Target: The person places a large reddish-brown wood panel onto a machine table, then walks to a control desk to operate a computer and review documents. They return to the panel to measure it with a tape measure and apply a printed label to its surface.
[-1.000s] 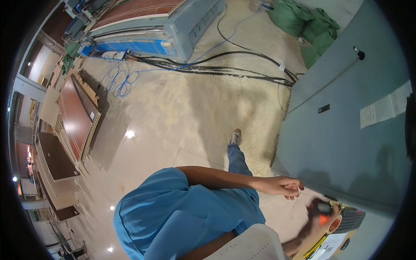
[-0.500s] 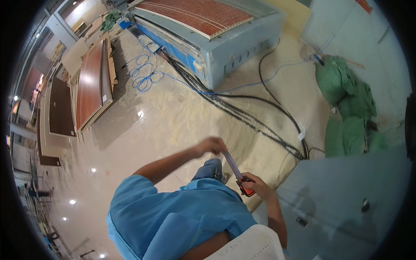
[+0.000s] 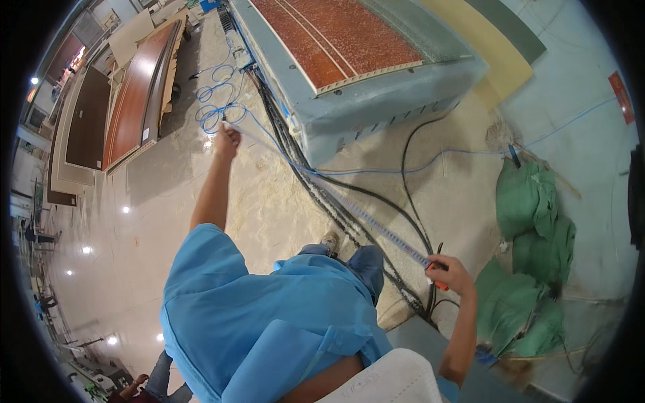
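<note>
My left hand (image 3: pixel 227 140) is stretched far out ahead, pinching the tip of a tape measure blade (image 3: pixel 363 218). The blade runs in a long straight line above the floor back to my right hand (image 3: pixel 449 272). My right hand is closed on the orange tape measure case (image 3: pixel 440 285), held out to my right at about waist height. My blue shirt (image 3: pixel 269 316) fills the lower middle of the view. One of my shoes (image 3: pixel 330 240) shows on the floor beneath the blade.
A large grey machine bed carrying a red-brown panel (image 3: pixel 349 40) stands ahead. Black cables (image 3: pixel 403 221) and coiled blue hose (image 3: pixel 215 111) lie on the floor beside it. Green sacks (image 3: pixel 537 221) sit at the right, stacked wood panels (image 3: pixel 127 101) at the left. Another person's legs (image 3: pixel 144 386) show at the bottom left.
My hands were close together with only a short length of blade out. Now my left arm reaches far forward and the blade is drawn out long between the hands.
</note>
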